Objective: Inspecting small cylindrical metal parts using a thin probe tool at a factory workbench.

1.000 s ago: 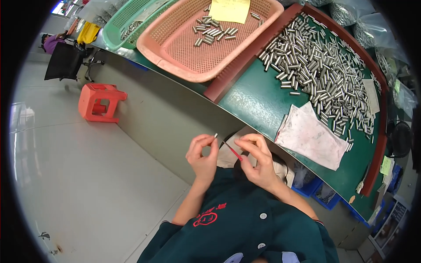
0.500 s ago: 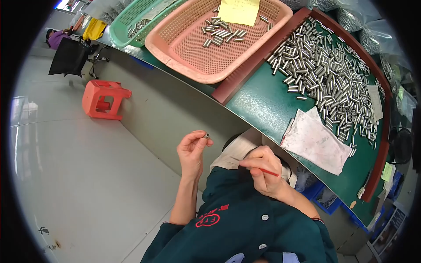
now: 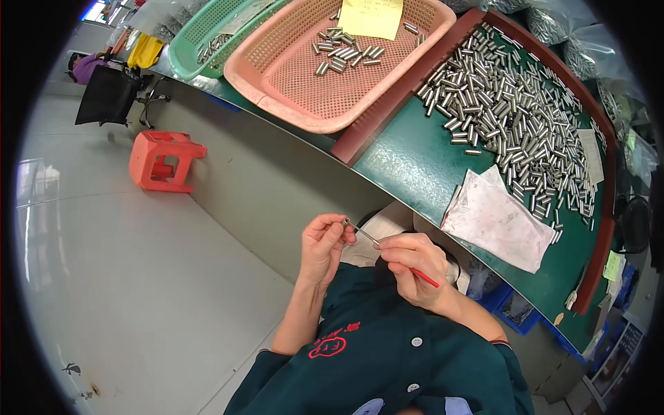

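Observation:
Between the fingertips of my left hand [image 3: 322,249] is a small metal tube [image 3: 346,222], its open end facing the other hand. My right hand [image 3: 417,268] is closed around a slim tool with a red handle [image 3: 425,278]. The tool's thin metal shaft [image 3: 364,234] points left, and its tip reaches the tube's end; whether it is inside the bore, I cannot tell. Both hands are above my lap, in front of the bench edge. To the right, a large heap of similar metal tubes [image 3: 508,128] lies on the green bench top [image 3: 394,155].
A stained white cloth [image 3: 494,221] lies near the bench edge. Dark red rails [image 3: 408,83] border the heap. A pink basket [image 3: 277,104] holds several tubes and a yellow note [image 3: 372,17]; a green basket [image 3: 181,52] stands beyond. A red stool [image 3: 164,162] is on the floor.
My left hand has moved right, bringing the metal tube to the tool's tip. My right hand has stayed nearly in place, still gripping the red-handled tool.

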The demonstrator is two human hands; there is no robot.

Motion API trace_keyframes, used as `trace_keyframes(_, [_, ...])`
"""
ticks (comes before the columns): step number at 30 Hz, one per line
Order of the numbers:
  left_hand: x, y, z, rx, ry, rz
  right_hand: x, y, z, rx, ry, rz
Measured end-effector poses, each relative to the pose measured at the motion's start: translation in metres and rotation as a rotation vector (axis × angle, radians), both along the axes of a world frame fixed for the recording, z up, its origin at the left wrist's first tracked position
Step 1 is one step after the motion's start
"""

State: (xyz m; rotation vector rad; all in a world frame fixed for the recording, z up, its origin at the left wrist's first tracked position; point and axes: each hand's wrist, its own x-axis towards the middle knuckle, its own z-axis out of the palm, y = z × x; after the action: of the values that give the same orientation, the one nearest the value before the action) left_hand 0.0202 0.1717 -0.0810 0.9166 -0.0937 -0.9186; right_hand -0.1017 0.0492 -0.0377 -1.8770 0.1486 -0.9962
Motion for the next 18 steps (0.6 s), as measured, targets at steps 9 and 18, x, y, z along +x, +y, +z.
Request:
trace_keyframes(9, [-0.001,0.000,0.002,0.096,-0.258,0.013,0.005,0.000,-0.004,-0.114,-0.007,-0.002])
trace_keyframes(18, [-0.013,-0.007,0.013,0.169,-0.184,0.139,-0.002,-0.001,-0.002,-0.244,-0.126,0.035])
